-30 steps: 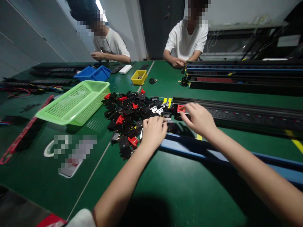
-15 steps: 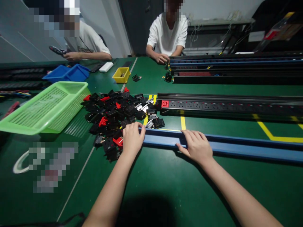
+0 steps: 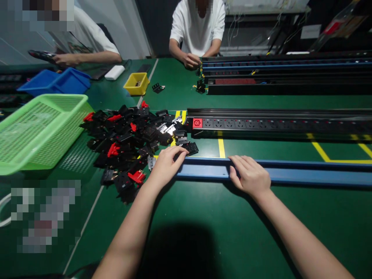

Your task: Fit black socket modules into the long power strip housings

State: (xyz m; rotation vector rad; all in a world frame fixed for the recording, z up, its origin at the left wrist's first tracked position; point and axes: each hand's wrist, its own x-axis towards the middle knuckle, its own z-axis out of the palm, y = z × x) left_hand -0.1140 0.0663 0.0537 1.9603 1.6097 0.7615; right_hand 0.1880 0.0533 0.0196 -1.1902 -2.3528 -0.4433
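Observation:
A long blue metal channel point(image 3: 203, 170) lies across the green table in front of me and runs out at the right edge. My left hand point(image 3: 167, 164) is closed over its left end, with the thumb and fingers at the far rim. Further right, my right hand point(image 3: 250, 174) grips the channel, fingers over the far wall and thumb bent toward the inside. Just left of my left hand spreads a heap of black and red socket modules point(image 3: 124, 135). Beyond the channel lies a black power strip point(image 3: 261, 126) with a red socket at its left end.
A light-green basket point(image 3: 66, 131) stands at the left, with blue bins point(image 3: 55, 82) and a yellow bin point(image 3: 136, 83) behind it. Across the table, one person point(image 3: 197, 27) handles wires at several long strips point(image 3: 276, 73). Another person point(image 3: 87, 38) holds a dark object.
The view has shifted, so the basket and heap sit further left. My right hand has moved a little right along the channel, its thumb drawn in. My left hand stays at the end.

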